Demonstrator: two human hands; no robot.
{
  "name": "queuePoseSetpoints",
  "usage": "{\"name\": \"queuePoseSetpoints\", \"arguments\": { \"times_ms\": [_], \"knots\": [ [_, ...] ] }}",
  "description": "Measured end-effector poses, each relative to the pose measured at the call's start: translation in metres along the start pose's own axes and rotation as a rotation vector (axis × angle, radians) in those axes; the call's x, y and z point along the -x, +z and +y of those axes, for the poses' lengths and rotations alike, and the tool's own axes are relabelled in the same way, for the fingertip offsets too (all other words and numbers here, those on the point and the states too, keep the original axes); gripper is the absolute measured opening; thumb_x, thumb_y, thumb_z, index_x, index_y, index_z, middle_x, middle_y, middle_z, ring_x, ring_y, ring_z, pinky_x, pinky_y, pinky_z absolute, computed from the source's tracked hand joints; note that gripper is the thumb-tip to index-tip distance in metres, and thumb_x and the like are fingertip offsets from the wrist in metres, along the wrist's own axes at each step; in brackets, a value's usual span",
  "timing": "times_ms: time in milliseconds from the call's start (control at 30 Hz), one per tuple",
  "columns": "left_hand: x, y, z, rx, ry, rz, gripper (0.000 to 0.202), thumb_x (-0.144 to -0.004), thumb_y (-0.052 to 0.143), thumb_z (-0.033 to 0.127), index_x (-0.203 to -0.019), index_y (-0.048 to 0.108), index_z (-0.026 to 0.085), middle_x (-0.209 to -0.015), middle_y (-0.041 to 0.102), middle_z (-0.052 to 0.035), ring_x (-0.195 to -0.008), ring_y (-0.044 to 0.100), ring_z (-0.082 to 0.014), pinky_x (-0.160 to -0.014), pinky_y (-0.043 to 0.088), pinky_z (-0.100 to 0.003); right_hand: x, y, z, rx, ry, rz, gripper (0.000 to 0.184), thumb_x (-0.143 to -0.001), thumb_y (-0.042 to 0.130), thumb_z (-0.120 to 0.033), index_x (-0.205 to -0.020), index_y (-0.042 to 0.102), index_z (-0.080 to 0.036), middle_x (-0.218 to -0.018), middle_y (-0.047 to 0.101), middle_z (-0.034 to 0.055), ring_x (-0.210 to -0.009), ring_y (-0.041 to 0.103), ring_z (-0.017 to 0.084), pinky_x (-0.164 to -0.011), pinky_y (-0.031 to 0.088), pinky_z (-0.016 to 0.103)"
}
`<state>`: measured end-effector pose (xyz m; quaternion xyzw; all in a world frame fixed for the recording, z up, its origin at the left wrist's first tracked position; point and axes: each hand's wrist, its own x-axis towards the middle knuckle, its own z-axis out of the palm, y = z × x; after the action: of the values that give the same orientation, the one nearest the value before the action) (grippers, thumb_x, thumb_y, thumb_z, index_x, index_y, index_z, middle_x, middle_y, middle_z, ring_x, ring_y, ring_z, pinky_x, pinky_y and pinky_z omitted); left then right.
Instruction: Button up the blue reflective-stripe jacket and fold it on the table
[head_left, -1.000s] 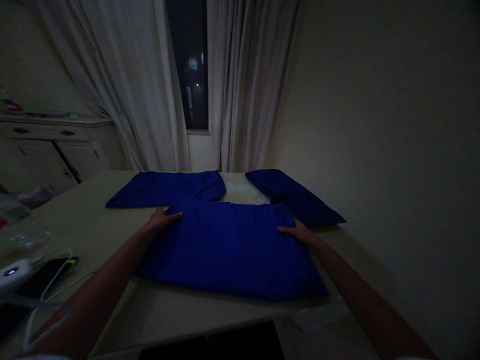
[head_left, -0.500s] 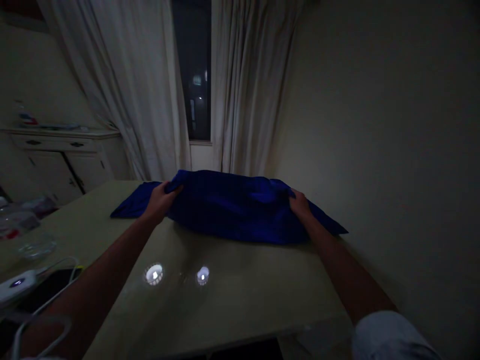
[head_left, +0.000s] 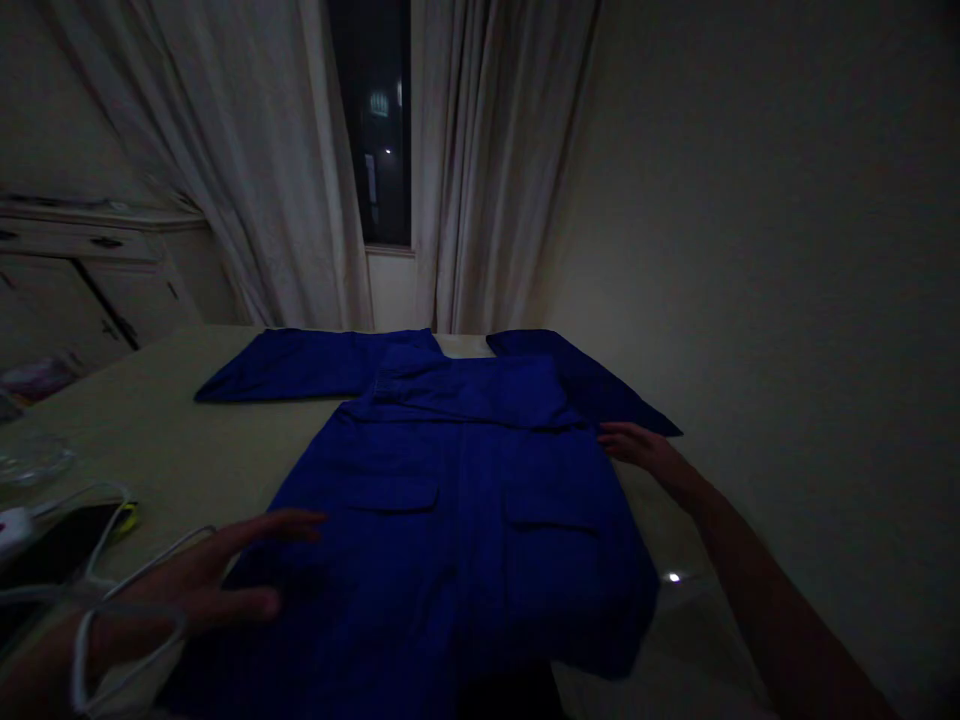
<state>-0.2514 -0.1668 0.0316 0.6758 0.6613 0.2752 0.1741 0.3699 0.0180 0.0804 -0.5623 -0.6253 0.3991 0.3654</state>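
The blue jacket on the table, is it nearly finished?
Partly. Done: the blue jacket lies flat, pockets up. In hand: the right hand sits by its edge, and the left hand reaches over it. Left: both sleeves stick out sideways, unfolded.

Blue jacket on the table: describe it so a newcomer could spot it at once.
Below the curtained window stands a pale table. The deep-blue work jacket lies flat on it, sleeves spread to both sides at the window end. Two flap pockets on its front set it apart, and nothing else on the table is that blue.
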Motion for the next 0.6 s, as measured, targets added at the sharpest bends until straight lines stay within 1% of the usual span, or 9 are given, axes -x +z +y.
{"name": "queuePoseSetpoints", "arguments": {
  "times_ms": [33,100,167,267,367,433,500,533,600],
  "knots": [
    [-0.017,0.006,0.011,-0.02,0.04,-0.113,0.077,-0.072,0.051,0.093,-0.124,0.078,0.042,-0.127,0.078,-0.0031,-0.118,0.072,-0.0332,-0.104,0.058,-0.045,-0.018,0.029,-0.009,0.073,-0.065,0.01,0.064,-0.076,0.075,-0.07,-0.118,0.076,-0.022,-0.121,0.077,0.0161,-0.11,0.072,0.034,-0.105,0.053,0.054],
    [-0.043,0.025,0.029,-0.158,0.139,-0.09,0.068,-0.091,0.048,0.076,-0.141,0.069,0.036,-0.143,0.069,-0.0072,-0.135,0.062,-0.0329,-0.116,0.047,-0.049,-0.052,0.091,-0.027,0.216,-0.216,0.021,0.054,-0.085,0.071,-0.064,-0.117,0.076,-0.022,-0.122,0.076,0.013,-0.113,0.071,0.03,-0.107,0.052,0.049],
    [-0.051,0.052,0.037,-0.333,0.231,-0.073,0.068,-0.095,0.049,0.071,-0.153,0.057,0.035,-0.158,0.056,-0.0083,-0.147,0.05,-0.0365,-0.122,0.037,-0.058,-0.078,0.154,-0.044,0.343,-0.334,0.036,0.049,-0.093,0.066,-0.057,-0.123,0.073,-0.019,-0.129,0.072,0.0138,-0.116,0.069,0.027,-0.107,0.052,0.043],
    [-0.032,0.09,0.034,-0.482,0.26,-0.06,0.069,-0.099,0.046,0.067,-0.163,0.037,0.041,-0.171,0.033,-0.0047,-0.156,0.034,-0.0389,-0.124,0.03,-0.065,-0.101,0.236,-0.062,0.545,-0.428,-0.028,0.052,-0.099,0.063,-0.052,-0.139,0.065,-0.018,-0.143,0.064,0.0151,-0.134,0.06,0.026,-0.116,0.044,0.04],
    [-0.002,0.108,0.029,-0.526,0.233,-0.035,0.071,-0.101,0.044,0.064,-0.166,0.025,0.042,-0.174,0.025,-0.0042,-0.159,0.028,-0.0392,-0.124,0.027,-0.068,-0.111,0.292,-0.072,0.698,-0.378,-0.049,0.056,-0.098,0.066,-0.054,-0.146,0.061,-0.024,-0.153,0.057,0.0131,-0.14,0.053,0.03,-0.116,0.043,0.046],
    [0.01,0.111,0.029,-0.537,0.213,-0.028,0.073,-0.101,0.045,0.064,-0.166,0.022,0.042,-0.174,0.022,-0.0046,-0.159,0.027,-0.0392,-0.124,0.026,-0.069,-0.116,0.312,-0.077,0.729,-0.343,-0.044,0.04,-0.1,0.066,-0.047,-0.132,0.07,-0.025,-0.143,0.065,0.0124,-0.136,0.055,0.032,-0.113,0.045,0.05],
    [0.015,0.111,0.029,-0.543,0.195,-0.037,0.073,-0.101,0.044,0.065,-0.167,0.02,0.042,-0.174,0.022,-0.0042,-0.159,0.027,-0.0389,-0.124,0.027,-0.069,-0.124,0.315,-0.082,0.701,-0.341,-0.032,0.023,-0.102,0.063,-0.038,-0.111,0.078,-0.022,-0.126,0.073,0.0114,-0.127,0.061,0.031,-0.109,0.048,0.048],
    [0.015,0.111,0.03,-0.545,0.188,-0.045,0.073,-0.101,0.044,0.065,-0.167,0.02,0.043,-0.174,0.022,-0.0039,-0.159,0.027,-0.039,-0.124,0.027,-0.069,-0.129,0.309,-0.084,0.674,-0.345,-0.019,0.022,-0.104,0.062,-0.036,-0.105,0.078,-0.022,-0.12,0.074,0.0103,-0.121,0.064,0.028,-0.107,0.051,0.044],
    [0.012,0.109,0.03,-0.541,0.178,-0.061,0.073,-0.101,0.042,0.066,-0.166,0.021,0.043,-0.174,0.022,-0.0033,-0.159,0.026,-0.0393,-0.123,0.028,-0.069,-0.136,0.281,-0.084,0.624,-0.357,0.023,0.022,-0.104,0.062,-0.037,-0.111,0.075,-0.021,-0.121,0.073,0.0083,-0.112,0.067,0.024,-0.1,0.056,0.041]
  ]
}}
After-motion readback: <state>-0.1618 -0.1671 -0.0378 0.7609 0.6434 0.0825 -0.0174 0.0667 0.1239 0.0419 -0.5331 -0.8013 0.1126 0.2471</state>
